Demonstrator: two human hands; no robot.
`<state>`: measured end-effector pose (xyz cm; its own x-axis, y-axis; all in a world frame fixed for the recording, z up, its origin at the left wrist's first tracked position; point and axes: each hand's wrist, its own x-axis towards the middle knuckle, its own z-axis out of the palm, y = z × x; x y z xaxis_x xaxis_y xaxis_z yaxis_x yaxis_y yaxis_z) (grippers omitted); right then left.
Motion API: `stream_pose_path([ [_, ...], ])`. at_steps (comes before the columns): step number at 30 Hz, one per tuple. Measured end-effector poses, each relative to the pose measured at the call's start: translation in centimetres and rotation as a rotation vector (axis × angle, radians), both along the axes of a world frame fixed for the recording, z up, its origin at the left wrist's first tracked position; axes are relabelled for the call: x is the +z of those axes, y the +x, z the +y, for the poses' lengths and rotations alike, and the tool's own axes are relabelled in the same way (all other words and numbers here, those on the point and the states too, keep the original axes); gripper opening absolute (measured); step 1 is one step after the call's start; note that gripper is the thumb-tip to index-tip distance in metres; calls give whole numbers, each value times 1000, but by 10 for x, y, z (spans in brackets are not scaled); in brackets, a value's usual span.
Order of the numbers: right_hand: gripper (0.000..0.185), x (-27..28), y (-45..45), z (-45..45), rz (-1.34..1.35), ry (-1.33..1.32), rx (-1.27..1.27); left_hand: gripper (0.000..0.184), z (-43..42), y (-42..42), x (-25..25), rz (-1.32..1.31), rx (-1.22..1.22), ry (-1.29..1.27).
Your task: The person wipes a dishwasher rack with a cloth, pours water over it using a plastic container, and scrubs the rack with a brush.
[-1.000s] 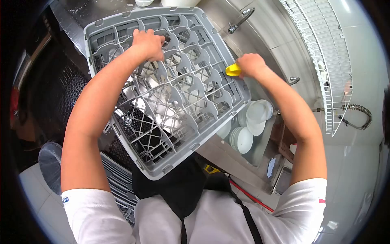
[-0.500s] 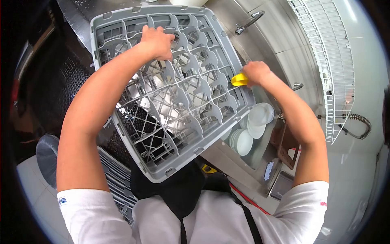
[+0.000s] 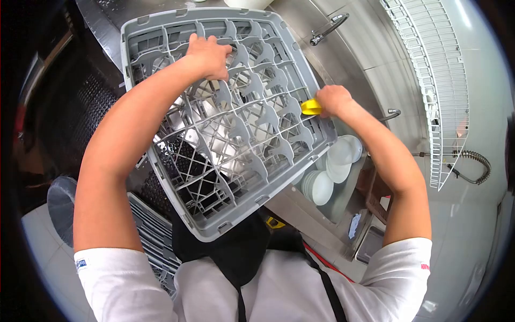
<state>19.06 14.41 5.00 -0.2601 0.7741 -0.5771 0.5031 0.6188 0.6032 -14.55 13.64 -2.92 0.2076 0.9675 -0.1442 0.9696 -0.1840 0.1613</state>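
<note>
A large grey dishwasher rack (image 3: 214, 232) with a grid of wavy dividers is held tilted in front of my body. My left hand (image 3: 209, 56) reaches across it, fingers curled over the dividers near its upper part. At the rack's right side, my right hand (image 3: 333, 100) is closed around a yellow, loop-shaped tool (image 3: 311, 107), whose exact kind I cannot make out. The yellow part lies against the rack's outer wall and edge dividers.
White bowls (image 3: 320, 188) sit stacked in the steel sink at right. A faucet (image 3: 330, 29) and a second tap (image 3: 393, 112) are on the wall side. A white wire shelf (image 3: 429, 70) hangs at right, beside a coiled spray hose (image 3: 475, 161). Grey racks (image 3: 153, 231) stand at lower left.
My right hand has shifted slightly down and left with the yellow tool, which has turned a little along the rack's edge. My left hand and the rack stay nearly in place.
</note>
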Motion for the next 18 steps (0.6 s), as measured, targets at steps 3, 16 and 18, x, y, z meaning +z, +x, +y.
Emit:
stream_pose_path([
  [3,32,7,-7,4,-6,58,6,68,-5,0,5,10,4,17],
  [16,30,-43,-8,-9,2,45,8,75,-7,-6,6,22,-14,-29],
  [18,33,-51,-31,-5,-6,-32,36,78,-3,-6,-4,1,-44,51],
])
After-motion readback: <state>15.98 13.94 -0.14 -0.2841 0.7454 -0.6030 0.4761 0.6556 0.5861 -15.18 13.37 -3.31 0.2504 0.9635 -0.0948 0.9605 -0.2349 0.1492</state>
